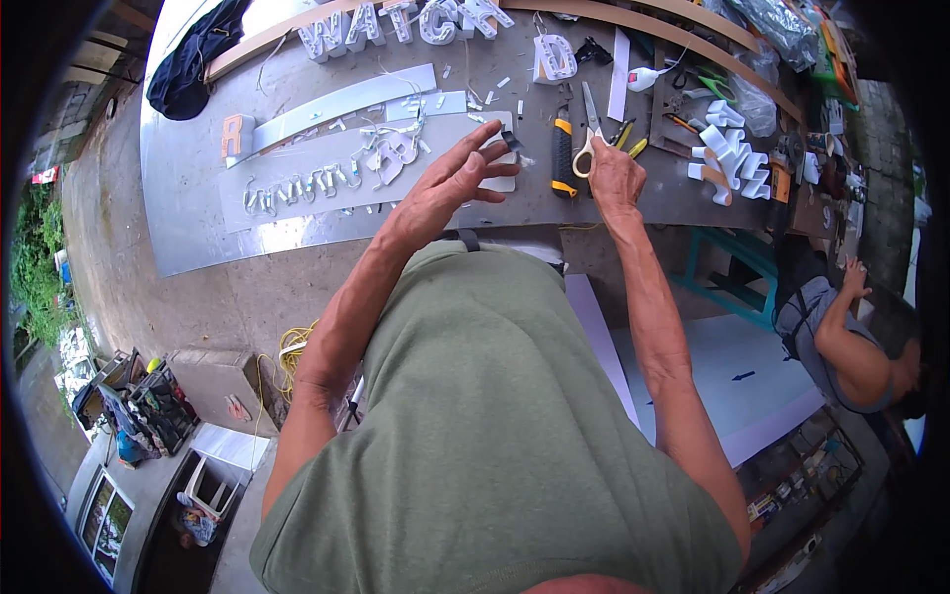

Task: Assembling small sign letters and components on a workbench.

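My left hand (457, 186) is held over the metal worktable (188, 233) with its fingers stretched apart and nothing in them. Close by, several small white light modules on wire (302, 188) and a white letter-shaped piece (392, 158) lie on a flat pale panel (237, 188). My right hand (618, 180) is closed at the cream handles of a pair of scissors (592, 111), whose blades point to the far side. Just left of the scissors lies a black and yellow cutter knife (563, 156). Yellow-handled pliers (636, 147) stick out beyond my right fingers.
White three-dimensional letters (401, 25) line the far edge. Folded white strips (730, 158) and a hot glue gun (643, 77) lie to the right. A teal stand (727, 272) is under the table's right end. Another person (841, 327) works at the far right.
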The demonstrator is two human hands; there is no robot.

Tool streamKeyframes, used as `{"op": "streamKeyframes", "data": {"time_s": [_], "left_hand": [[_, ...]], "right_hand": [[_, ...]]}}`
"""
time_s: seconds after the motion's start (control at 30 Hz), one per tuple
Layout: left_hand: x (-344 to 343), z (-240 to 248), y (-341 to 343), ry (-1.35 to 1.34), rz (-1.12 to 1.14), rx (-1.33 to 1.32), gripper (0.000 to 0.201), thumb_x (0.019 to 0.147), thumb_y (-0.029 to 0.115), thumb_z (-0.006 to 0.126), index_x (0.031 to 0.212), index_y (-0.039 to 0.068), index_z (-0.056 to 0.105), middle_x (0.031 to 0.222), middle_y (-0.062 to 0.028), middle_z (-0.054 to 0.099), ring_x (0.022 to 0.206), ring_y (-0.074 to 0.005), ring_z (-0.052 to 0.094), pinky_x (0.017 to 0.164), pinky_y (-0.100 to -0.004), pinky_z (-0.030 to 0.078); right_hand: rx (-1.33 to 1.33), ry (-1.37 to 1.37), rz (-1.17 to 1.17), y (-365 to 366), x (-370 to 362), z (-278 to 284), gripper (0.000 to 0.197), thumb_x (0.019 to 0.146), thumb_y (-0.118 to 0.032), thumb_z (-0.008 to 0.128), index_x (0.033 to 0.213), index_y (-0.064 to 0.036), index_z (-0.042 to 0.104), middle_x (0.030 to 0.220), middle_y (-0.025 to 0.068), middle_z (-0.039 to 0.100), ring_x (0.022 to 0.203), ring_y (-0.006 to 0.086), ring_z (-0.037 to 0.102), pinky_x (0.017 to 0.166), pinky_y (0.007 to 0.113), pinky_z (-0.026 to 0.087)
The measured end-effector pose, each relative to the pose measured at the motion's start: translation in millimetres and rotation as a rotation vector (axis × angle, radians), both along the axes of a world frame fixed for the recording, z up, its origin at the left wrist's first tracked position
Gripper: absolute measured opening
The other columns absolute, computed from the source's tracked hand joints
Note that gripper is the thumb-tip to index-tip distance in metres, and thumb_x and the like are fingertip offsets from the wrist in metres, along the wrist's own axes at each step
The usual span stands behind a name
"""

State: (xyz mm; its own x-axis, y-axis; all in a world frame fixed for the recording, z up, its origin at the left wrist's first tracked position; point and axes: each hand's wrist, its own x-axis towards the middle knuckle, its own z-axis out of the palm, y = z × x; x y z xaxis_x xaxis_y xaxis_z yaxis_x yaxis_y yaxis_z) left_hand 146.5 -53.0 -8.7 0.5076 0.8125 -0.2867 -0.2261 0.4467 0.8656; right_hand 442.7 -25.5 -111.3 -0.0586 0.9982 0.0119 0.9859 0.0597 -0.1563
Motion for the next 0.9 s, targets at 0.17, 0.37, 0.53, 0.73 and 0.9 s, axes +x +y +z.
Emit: {"op": "streamKeyframes", "data": {"time_s": [0.17, 0.37, 0.53, 0.73, 0.9], "left_hand": [[-32, 9, -14, 0.008, -0.031, 0.016, 0.108, 0.09, 0.078, 0.045, 0.16, 0.001, 0.013, 0.16, -0.0291, 0.026, 0.14, -0.0372, 0.043, 0.105, -0.0453, 0.044], [-55, 3, -23, -0.041, 0.026, -0.052, 0.105, 0.09, 0.08, 0.037, 0.161, 0.007, 0.011, 0.161, -0.025, 0.027, 0.143, -0.036, 0.041, 0.108, -0.0466, 0.041], [-58, 2, -17, -0.005, -0.039, -0.023, 0.106, 0.089, 0.082, 0.034, 0.162, 0.008, 0.01, 0.162, -0.0242, 0.027, 0.145, -0.0361, 0.036, 0.11, -0.0491, 0.039], [-53, 1, -7, 0.017, -0.07, 0.019, 0.104, 0.093, 0.078, 0.035, 0.16, 0.001, 0.012, 0.159, -0.0295, 0.028, 0.144, -0.0393, 0.037, 0.111, -0.0468, 0.041], [-55, -3, -3, 0.04, -0.088, 0.032, 0.1, 0.095, 0.075, 0.036, 0.16, 0.002, 0.014, 0.157, -0.0299, 0.03, 0.144, -0.0384, 0.038, 0.11, -0.0448, 0.042]], "right_hand": [[-0.036, -0.086, -0.034, -9, -10, -7, 0.01, 0.091, -0.01, 0.06, 0.098, -0.0063, 0.064, 0.089, 0.0157, 0.068, 0.084, 0.0378, 0.07, 0.068, 0.048, 0.055], [0.176, 0.143, -0.038, -23, -48, 31, 0.015, 0.088, -0.013, 0.067, 0.1, -0.0038, 0.069, 0.093, 0.015, 0.066, 0.091, 0.0338, 0.068, 0.078, 0.043, 0.054], [0.206, 0.515, 0.232, -23, -117, 103, 0.023, 0.08, -0.016, 0.077, 0.101, -0.0082, 0.069, 0.099, 0.0084, 0.062, 0.094, 0.0289, 0.062, 0.081, 0.041, 0.051], [0.195, 0.356, 0.466, -14, -143, 109, 0.029, 0.073, -0.014, 0.08, 0.1, -0.0084, 0.07, 0.094, 0.0054, 0.061, 0.089, 0.0241, 0.059, 0.079, 0.039, 0.046], [0.261, 0.224, 0.564, -7, -140, 98, 0.017, 0.077, -0.011, 0.076, 0.092, -0.0073, 0.068, 0.089, 0.0031, 0.061, 0.085, 0.0223, 0.059, 0.075, 0.038, 0.046]]}}
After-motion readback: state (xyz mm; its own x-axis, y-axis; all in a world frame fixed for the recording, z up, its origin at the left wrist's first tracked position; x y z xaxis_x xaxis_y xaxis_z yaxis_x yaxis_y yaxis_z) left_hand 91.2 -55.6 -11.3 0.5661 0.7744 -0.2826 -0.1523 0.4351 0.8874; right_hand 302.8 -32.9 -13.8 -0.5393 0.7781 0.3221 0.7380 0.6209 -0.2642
